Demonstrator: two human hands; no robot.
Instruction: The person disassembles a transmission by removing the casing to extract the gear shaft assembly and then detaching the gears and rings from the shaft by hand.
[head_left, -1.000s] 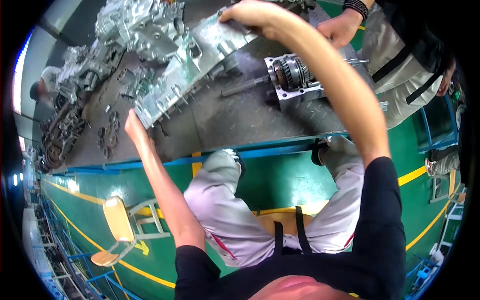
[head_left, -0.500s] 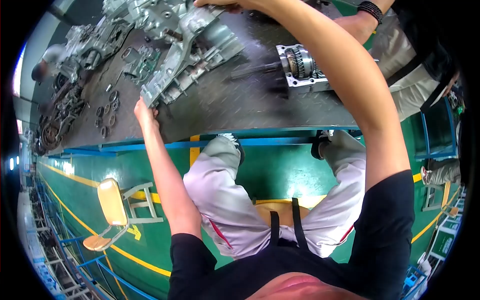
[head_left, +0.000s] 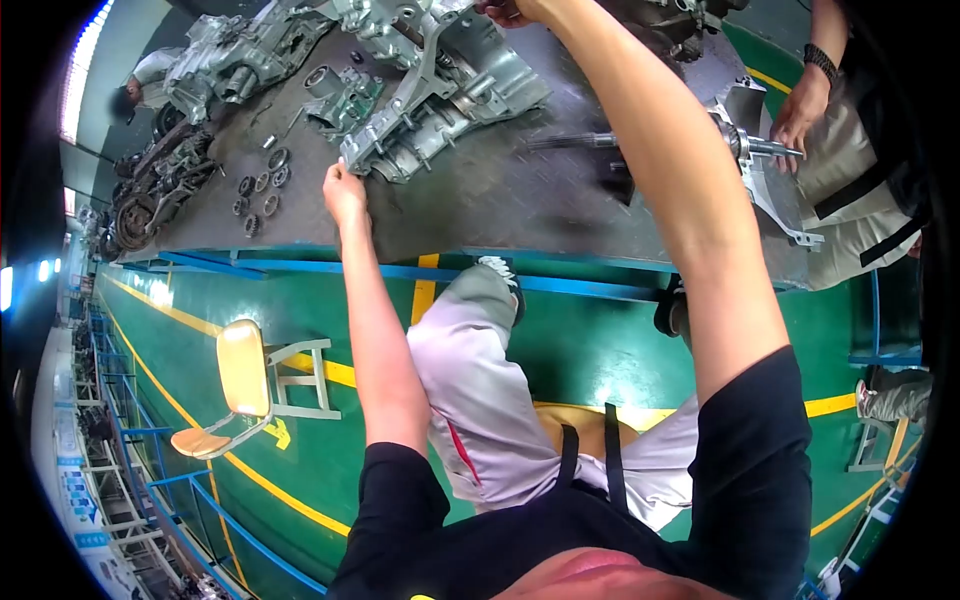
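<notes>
1. Metal casting [head_left: 440, 100] is at the far side of the worktop [head_left: 480, 225] – can't tell if it's fully resting there.
2. Long axis slants from near-left to far-right, right between the hands.
3. Left hand [head_left: 345, 192] pinches the near-left end, closest to the body.
4. Right hand [head_left: 518, 12] looks curled on the far end – partly cropped, though.

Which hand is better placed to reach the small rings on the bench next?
Left hand, probably: it grips the near end of the metal casing, close to the small rings. The right hand is farther off, at the casing's far end.
</notes>
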